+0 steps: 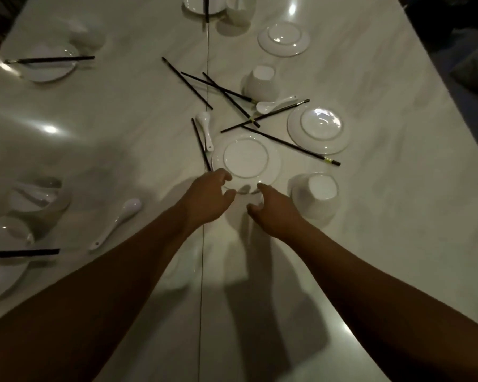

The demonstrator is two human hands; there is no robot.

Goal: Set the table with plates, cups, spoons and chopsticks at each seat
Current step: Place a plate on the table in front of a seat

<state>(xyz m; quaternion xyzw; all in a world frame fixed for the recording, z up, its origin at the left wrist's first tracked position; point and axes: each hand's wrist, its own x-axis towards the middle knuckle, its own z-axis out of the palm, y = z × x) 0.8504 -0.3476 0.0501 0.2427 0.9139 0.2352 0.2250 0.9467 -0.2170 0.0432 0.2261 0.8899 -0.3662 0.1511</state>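
Plate (246, 159) lies face down mid worktop (122, 133), just beyond us; our left hand (207, 198) is at its near rim, our right hand (273, 209) just short, both loosely curled, holding nothing.

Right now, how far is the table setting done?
Looks done: the far-left plate carries chopsticks. In hand: left hand and right hand reach the inverted plate; grip unclear. Left: loose chopsticks, spoons, inverted cups mid-table.

A glossy pale table (370, 244) with a thin dark seam (202, 271) reflects bright spots in a dim room
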